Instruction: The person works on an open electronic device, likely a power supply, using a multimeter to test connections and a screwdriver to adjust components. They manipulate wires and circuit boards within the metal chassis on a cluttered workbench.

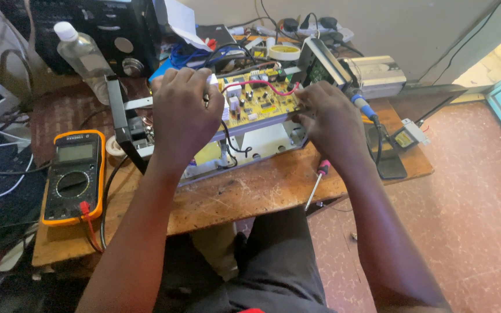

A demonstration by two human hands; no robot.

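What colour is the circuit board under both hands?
Yellow, the circuit board, clearest in the head view.

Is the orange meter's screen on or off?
Cannot tell. The orange meter lies flat on the wooden table, and its grey screen looks blank, but the view is too small to be sure.

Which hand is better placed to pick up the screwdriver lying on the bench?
Right. The right hand rests at the circuit board's right end, just above the pink-handled screwdriver; the left hand is farther away.

left hand (185,113) and right hand (330,119) forward, knuckles up, fingers curled.
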